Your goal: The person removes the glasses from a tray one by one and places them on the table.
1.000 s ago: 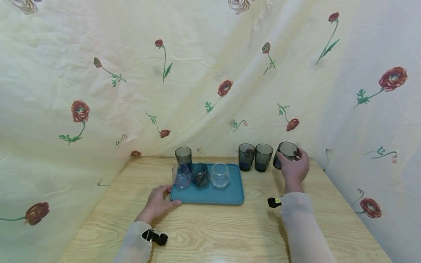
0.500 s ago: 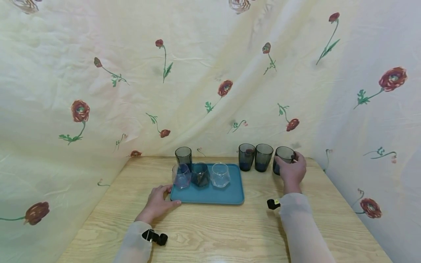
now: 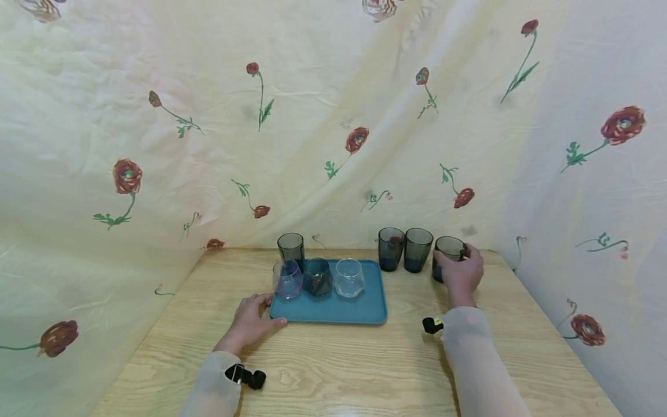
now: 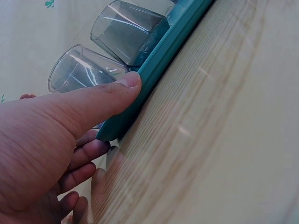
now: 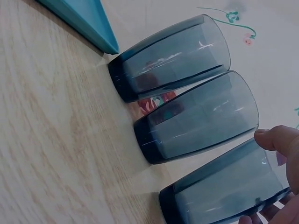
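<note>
My right hand (image 3: pixel 460 275) grips a smoky grey glass tumbler (image 3: pixel 443 260) near its rim, thumb on the left side and fingers round the right. The tumbler stands upright beside two matching ones, a middle tumbler (image 5: pixel 198 119) and a far one (image 5: pixel 173 58). My left hand (image 3: pixel 250 321) holds the near left corner of a blue tray (image 3: pixel 333 313), its thumb (image 4: pixel 110 98) along the front rim and the fingers round the side. Along the tray's left and middle stand a pinkish clear glass (image 3: pixel 288 281), a dark faceted glass (image 3: pixel 318 278) and a clear faceted glass (image 3: pixel 349 279).
Another smoky tumbler (image 3: pixel 290 250) stands behind the tray's left end. A flowered cloth (image 3: pixel 312 145) hangs close behind the wooden table (image 3: pixel 333 370) and along both sides. Black wrist cameras sit on both sleeves.
My right hand has lowered the tumbler and brought it from a tilt to upright, slightly nearer to me. The left hand and the tray have stayed in place.
</note>
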Demonstrator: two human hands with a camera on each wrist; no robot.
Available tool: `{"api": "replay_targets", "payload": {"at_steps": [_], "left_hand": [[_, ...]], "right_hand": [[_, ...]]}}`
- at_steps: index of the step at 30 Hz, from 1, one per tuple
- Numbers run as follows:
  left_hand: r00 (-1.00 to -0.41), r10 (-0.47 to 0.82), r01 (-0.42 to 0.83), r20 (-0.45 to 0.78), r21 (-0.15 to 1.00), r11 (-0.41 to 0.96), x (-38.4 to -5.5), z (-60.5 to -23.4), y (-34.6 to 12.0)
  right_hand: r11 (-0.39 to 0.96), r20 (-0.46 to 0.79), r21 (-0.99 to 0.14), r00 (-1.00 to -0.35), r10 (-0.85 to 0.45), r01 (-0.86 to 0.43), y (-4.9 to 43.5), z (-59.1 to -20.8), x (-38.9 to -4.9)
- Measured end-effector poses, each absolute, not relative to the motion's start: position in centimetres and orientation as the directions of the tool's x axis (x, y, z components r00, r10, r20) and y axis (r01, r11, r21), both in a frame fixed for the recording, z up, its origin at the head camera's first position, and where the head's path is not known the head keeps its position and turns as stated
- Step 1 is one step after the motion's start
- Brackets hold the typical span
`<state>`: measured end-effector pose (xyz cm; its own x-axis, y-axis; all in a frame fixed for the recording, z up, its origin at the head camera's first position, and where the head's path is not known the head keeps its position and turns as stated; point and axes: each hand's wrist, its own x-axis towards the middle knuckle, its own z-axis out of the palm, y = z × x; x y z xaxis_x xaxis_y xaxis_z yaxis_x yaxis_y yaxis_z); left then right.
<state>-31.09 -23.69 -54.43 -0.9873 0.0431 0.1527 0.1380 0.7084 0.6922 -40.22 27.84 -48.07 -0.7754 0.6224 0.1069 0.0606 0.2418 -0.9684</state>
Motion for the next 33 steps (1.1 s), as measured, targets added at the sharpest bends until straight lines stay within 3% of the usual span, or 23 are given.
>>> {"api": "replay_targets", "payload": {"at_steps": [16, 33], "left_hand": [[-0.989, 0.040, 0.130, 0.144, 0.698, 0.704, -31.0, -54.3, -23.6], [-0.988, 0.046, 0.138, 0.149, 0.690, 0.710, -31.2, -54.3, -23.7]], "right_hand": [[0.291, 0.161, -0.956, -0.757, 0.633, 0.040, 27.7, -48.7, -40.4], [0.175, 0.047, -0.981, -0.783, 0.620, 0.080, 28.2, -50.1, -40.6]]}}
